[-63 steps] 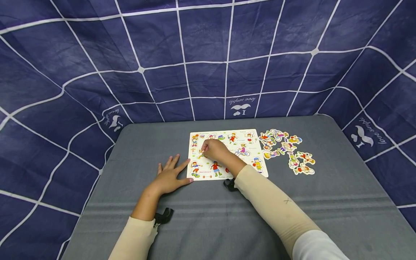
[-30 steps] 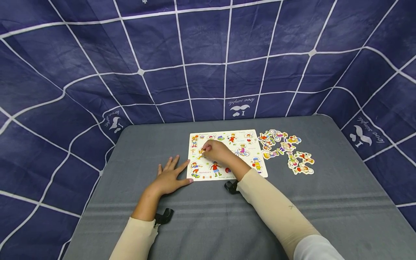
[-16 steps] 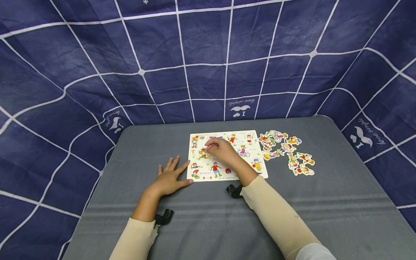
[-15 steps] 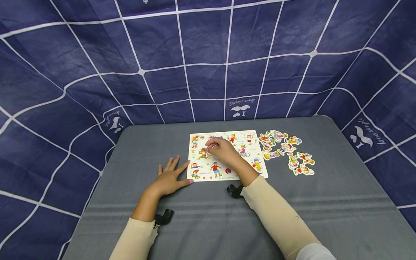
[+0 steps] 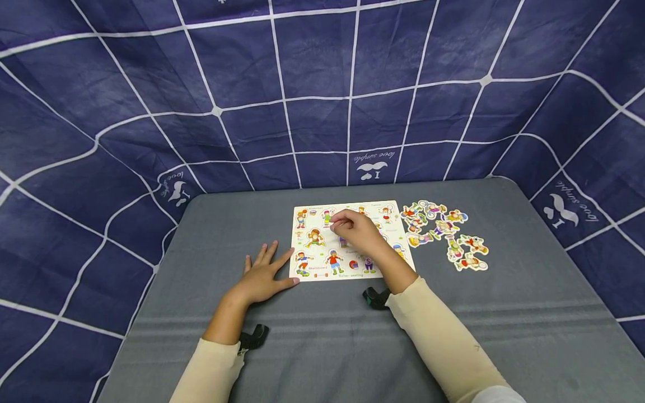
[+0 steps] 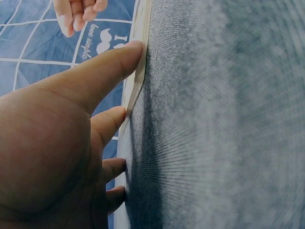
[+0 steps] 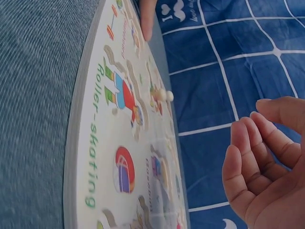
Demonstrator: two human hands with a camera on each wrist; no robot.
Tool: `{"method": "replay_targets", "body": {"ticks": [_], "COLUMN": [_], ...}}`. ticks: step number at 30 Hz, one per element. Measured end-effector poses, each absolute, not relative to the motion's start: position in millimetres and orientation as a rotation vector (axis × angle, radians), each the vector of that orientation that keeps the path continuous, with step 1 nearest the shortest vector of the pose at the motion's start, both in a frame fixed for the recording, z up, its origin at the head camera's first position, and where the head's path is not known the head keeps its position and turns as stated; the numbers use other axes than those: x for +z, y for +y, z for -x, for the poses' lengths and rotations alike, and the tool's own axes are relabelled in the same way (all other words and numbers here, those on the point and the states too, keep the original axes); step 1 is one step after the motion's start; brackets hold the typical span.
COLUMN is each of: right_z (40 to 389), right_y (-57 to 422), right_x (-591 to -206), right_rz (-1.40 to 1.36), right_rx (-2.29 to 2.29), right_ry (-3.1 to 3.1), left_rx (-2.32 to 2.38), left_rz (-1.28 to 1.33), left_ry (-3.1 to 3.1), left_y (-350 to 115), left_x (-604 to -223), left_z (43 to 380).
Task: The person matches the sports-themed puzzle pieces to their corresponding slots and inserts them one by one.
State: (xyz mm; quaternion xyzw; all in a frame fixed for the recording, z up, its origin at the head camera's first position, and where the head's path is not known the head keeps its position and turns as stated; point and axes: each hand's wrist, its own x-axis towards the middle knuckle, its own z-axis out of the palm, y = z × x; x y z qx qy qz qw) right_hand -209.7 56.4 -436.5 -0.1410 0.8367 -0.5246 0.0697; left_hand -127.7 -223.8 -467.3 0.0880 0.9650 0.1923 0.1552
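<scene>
A white puzzle board [image 5: 327, 252] printed with sports figures lies on the table. On its left part sits a puzzle piece [image 5: 315, 238] shaped like a running child; the right wrist view shows pale knobs [image 7: 164, 95] standing up there. My right hand [image 5: 356, 230] hovers above the middle of the board, fingers loosely bent and holding nothing. Several printed figures are hidden under it. Fingers spread, my left hand [image 5: 259, 278] rests on the table at the board's left side. Its thumb [image 6: 126, 59] and index finger touch the board's edge.
Several loose puzzle pieces [image 5: 444, 228] lie in a cluster to the right of the board, some overlapping. A grey cloth covers the table [image 5: 312, 341]. Behind and at both sides hangs a blue curtain [image 5: 317, 73] with a white grid.
My right hand has let go of the running-child piece, which now lies uncovered on the board. The hand has lifted and shifted right. My left hand has stayed in place.
</scene>
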Motion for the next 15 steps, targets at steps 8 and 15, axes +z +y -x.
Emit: {"method": "replay_targets", "body": {"ticks": [8,15], "right_z": [209,208], "right_y": [66,82], "right_x": [-431,-434], "right_rz": [0.431,0.386], "right_rx": [-1.643,-1.655], "right_ry": [2.489,2.503], "left_rx": [0.556,0.551], "left_rz": [-0.245,-0.244], "left_ry": [2.769,2.761], "left_y": [-225,-224], "left_x": [-465,-466], "left_z": [127,126]}}
